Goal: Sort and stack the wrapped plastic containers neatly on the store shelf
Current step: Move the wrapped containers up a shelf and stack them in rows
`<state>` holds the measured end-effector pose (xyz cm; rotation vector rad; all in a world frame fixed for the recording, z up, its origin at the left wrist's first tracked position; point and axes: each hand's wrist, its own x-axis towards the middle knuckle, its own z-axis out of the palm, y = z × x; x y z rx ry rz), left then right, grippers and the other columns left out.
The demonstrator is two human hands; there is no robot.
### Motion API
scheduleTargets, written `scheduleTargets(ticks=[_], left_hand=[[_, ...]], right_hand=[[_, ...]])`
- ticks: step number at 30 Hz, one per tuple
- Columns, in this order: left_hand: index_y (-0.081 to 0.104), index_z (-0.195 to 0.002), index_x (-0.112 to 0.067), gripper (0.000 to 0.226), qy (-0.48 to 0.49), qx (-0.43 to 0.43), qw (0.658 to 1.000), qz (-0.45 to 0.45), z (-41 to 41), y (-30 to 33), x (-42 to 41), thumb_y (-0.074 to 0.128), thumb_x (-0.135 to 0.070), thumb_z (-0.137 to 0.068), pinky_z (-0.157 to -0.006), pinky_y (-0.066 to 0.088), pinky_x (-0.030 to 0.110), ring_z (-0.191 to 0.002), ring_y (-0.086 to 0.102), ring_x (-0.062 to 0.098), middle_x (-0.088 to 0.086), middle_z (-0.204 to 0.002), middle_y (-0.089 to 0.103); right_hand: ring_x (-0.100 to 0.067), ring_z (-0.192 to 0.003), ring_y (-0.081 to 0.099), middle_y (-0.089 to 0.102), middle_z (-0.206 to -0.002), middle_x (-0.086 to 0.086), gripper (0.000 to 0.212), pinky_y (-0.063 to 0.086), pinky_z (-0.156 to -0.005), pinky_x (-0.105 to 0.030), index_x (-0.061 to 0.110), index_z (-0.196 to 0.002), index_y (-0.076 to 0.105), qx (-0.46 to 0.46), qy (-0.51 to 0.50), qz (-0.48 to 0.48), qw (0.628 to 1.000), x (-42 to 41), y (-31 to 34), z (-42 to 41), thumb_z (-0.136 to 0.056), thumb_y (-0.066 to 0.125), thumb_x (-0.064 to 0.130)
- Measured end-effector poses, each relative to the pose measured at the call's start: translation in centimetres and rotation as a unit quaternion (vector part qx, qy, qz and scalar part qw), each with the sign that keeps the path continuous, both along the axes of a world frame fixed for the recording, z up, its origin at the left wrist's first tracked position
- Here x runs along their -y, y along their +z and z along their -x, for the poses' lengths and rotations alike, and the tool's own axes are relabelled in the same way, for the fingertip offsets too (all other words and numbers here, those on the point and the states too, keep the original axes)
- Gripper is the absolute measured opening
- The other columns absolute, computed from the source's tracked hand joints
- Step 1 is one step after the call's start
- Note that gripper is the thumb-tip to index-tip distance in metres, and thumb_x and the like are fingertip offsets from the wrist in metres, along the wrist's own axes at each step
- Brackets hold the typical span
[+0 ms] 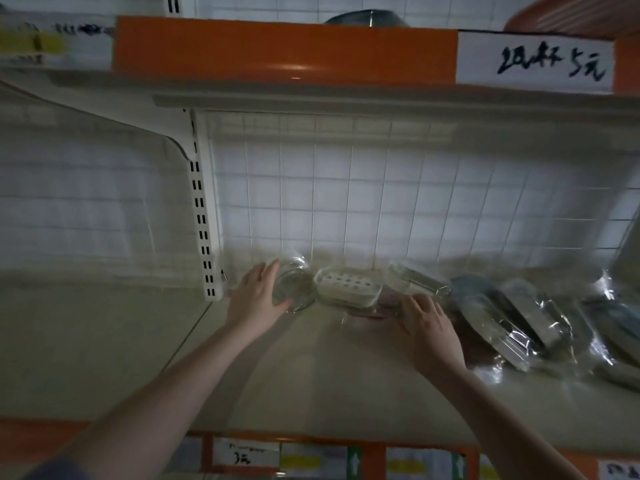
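Shelf: a pale store shelf [311, 368] fills the lower half of the view, with a white wire grid [346, 188] as its back wall and a slotted white upright [202, 216] at the left.
Upper shelf: an orange edge strip [284, 50] runs across the top, carrying a white handwritten price sign [535, 62] at the right.
Wrapped pile: a heap of grey and blue containers in shiny clear wrap [519, 320] lies at the right of the shelf, tipped and overlapping — blurred, so single pieces are hard to tell apart.
Front edge: orange trim with small price tags [246, 455] runs along the bottom.
White container: a wrapped white tray with a row of holes [348, 287] sits near the back of the shelf, between the two hands.
Clear container: a wrapped clear round tub [294, 285] stands just left of the white tray, touching it.
Left hand: the left hand [254, 299] — fingers spread and curved — cups the left side of the clear tub.
Right hand: the right hand [427, 327] lies with straight, spread fingers on the loose wrap just right of the white tray; whether it grips anything I cannot tell.
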<state>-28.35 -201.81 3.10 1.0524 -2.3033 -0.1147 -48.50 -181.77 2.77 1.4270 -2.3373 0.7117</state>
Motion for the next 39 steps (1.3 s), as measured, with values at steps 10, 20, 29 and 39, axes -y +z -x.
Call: scheduleTargets(ticks=[10, 20, 29, 39], left_hand=[[0.011, -0.152, -0.025, 0.088, -0.016, 0.053, 0.998, -0.023, 2.6, 1.3, 4.2, 0.066, -0.038, -0.084, -0.110, 0.027, 0.035, -0.144, 0.017, 0.021, 0.007, -0.158, 0.015], [0.032, -0.145, -0.026, 0.083, -0.059, -0.036, 0.996, -0.064, 1.9, 0.8, 5.2, 0.076, -0.033, -0.076, -0.080, 0.035, 0.021, -0.109, 0.052, 0.017, 0.000, -0.121, 0.053], [0.047, -0.134, -0.025, 0.071, -0.097, -0.061, 0.933, -0.341, -2.6, 2.2, 6.2, 0.081, -0.028, -0.072, -0.088, 0.044, 0.021, -0.111, 0.055, 0.011, -0.005, -0.126, 0.056], [0.032, -0.146, -0.026, 0.065, -0.132, 0.028, 0.919, -0.371, -4.2, 1.6, 6.2, 0.064, -0.023, -0.090, -0.109, 0.025, 0.026, -0.140, 0.028, 0.015, -0.006, -0.153, 0.030]], right_hand=[[-0.026, -0.091, 0.065, 0.063, -0.107, -0.002, 0.061, 0.054, -0.071, -0.035, 0.020, -0.110, 0.060, -0.064, 0.130, -0.015, 0.989, 6.3, -1.2, 1.6, -0.057, 0.086, 0.033], [-0.025, -0.070, 0.059, 0.063, -0.081, 0.004, 0.053, 0.049, -0.059, -0.036, 0.022, -0.089, 0.066, -0.128, 0.094, -0.010, 0.987, 8.7, -1.1, 2.2, -0.045, 0.090, 0.039], [-0.030, -0.076, 0.062, 0.071, -0.082, -0.001, 0.030, 0.044, -0.071, -0.039, 0.020, -0.089, 0.071, -0.053, 0.118, 0.065, 0.989, 7.8, 0.3, 2.3, -0.061, 0.082, 0.025], [-0.032, -0.084, 0.055, 0.065, -0.080, -0.011, 0.019, 0.038, -0.070, -0.034, 0.015, -0.095, 0.064, 0.101, 0.097, 0.125, 0.982, 7.9, 2.8, 0.0, -0.091, 0.055, 0.031]])
